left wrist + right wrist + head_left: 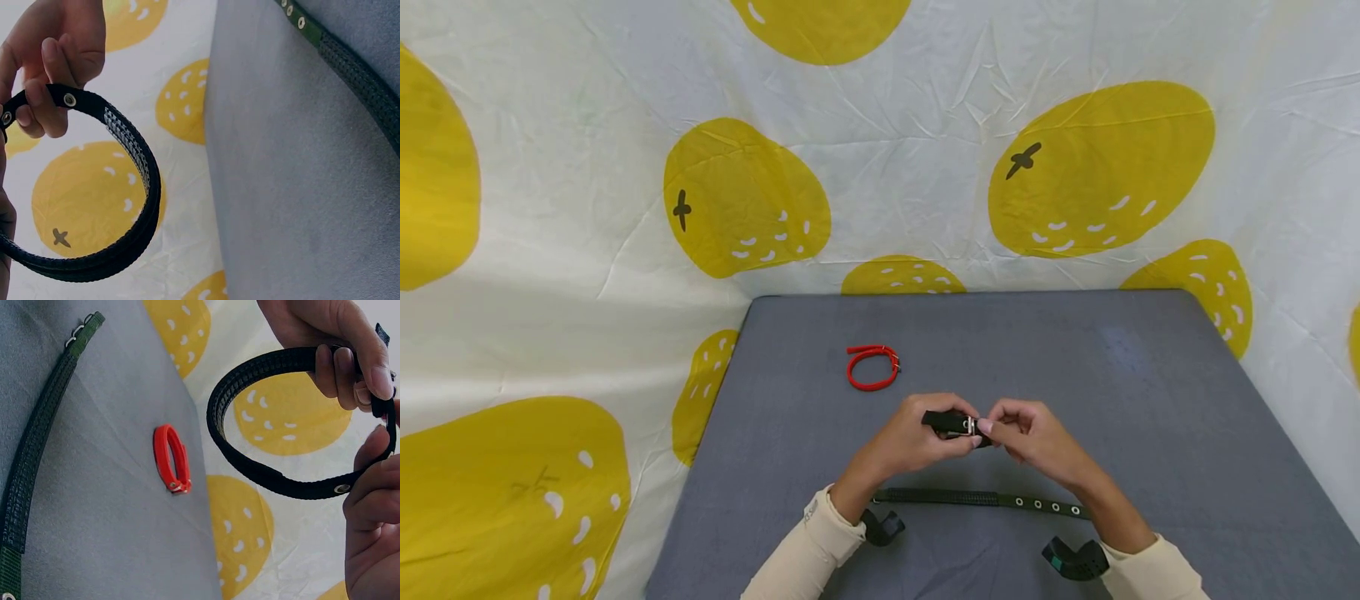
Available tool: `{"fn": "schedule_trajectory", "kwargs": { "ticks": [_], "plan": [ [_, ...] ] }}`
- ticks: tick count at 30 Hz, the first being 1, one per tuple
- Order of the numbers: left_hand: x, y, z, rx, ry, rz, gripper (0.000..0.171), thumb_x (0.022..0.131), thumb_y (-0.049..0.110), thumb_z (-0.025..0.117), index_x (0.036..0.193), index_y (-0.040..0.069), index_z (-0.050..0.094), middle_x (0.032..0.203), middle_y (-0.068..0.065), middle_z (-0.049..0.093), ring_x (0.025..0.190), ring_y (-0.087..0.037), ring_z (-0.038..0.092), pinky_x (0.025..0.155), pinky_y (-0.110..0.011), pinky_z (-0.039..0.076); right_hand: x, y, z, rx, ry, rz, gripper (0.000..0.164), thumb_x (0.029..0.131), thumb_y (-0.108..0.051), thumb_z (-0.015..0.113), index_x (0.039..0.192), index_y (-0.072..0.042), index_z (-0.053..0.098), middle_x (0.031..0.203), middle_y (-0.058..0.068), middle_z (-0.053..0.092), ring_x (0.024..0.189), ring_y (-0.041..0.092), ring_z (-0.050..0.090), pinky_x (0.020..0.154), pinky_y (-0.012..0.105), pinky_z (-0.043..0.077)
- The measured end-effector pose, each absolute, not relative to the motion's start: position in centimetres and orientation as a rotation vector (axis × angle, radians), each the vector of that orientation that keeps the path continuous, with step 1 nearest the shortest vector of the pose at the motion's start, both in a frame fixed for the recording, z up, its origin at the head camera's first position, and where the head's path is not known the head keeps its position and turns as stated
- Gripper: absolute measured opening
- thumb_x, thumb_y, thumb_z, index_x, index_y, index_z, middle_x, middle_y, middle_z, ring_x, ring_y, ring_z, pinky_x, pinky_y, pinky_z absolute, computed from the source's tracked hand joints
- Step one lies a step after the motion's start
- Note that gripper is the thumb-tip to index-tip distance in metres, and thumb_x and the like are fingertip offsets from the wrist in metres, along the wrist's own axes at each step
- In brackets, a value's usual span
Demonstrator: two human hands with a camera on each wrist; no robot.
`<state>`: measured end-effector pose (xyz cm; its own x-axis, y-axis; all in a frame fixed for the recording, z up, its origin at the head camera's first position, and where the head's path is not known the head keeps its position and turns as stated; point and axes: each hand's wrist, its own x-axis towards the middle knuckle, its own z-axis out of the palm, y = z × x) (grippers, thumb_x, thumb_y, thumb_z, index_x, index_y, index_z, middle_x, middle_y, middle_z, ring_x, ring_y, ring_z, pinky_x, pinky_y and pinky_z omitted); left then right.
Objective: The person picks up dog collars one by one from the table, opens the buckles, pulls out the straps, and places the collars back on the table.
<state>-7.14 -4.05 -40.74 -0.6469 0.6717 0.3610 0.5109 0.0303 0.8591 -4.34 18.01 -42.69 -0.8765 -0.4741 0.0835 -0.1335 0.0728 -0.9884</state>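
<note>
Both hands hold a black collar [946, 421] above the table, its strap bent into a loop. Around the silver buckle [972, 426], my left hand [917, 435] grips the band between thumb and fingers, and a free strap end sticks out past it. From the other side my right hand [1036, 437] pinches the strap close to the buckle. The left wrist view shows metal eyelets [70, 99] in the strap under the right fingers. In the right wrist view the padded loop [224, 425] hangs below both hands, with the left hand [340, 337] at the top.
A red collar [872, 386], fastened in a ring, lies farther back on the grey table [1150, 417]. Below the hands a dark green collar [940, 497] with eyelets lies stretched out, partly behind the right forearm. A white curtain [910, 183] with yellow fruit shapes borders the table.
</note>
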Motion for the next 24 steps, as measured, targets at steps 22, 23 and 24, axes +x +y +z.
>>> {"fn": "schedule_trajectory", "kwargs": {
  "ticks": [22,23,24],
  "plan": [
    [-7.8,-4.6,-42.8,1.261,2.308,1.584,0.019,0.085,0.021,0.07,0.104,0.019,0.065,0.087,0.006,0.062,0.059,-0.001,0.051,0.051,-0.017,0.046,-4.3,18.7,-43.6,-0.606,2.009,-2.033,0.018,0.097,-0.002,0.048,0.079,0.002,0.048,0.057,0.011,0.041,0.044,0.02,0.035,0.037,0.033,0.03],
    [-7.8,-4.6,-42.8,1.257,2.318,1.578,0.019,0.085,0.021,0.07,0.104,0.019,0.065,0.087,0.006,0.062,0.059,-0.001,0.051,0.051,-0.017,0.046,-4.3,18.7,-43.6,-0.601,2.017,-2.028,0.018,0.097,-0.003,0.048,0.08,0.002,0.048,0.058,0.01,0.042,0.045,0.02,0.036,0.038,0.033,0.03],
    [-7.8,-4.6,-42.9,1.255,2.33,1.568,0.019,0.085,0.021,0.07,0.104,0.02,0.065,0.087,0.007,0.062,0.06,-0.001,0.051,0.051,-0.017,0.046,-4.3,18.7,-43.6,-0.597,2.024,-2.02,0.017,0.097,-0.003,0.048,0.082,0.003,0.049,0.059,0.01,0.043,0.046,0.02,0.036,0.039,0.034,0.031]
  ]
}}
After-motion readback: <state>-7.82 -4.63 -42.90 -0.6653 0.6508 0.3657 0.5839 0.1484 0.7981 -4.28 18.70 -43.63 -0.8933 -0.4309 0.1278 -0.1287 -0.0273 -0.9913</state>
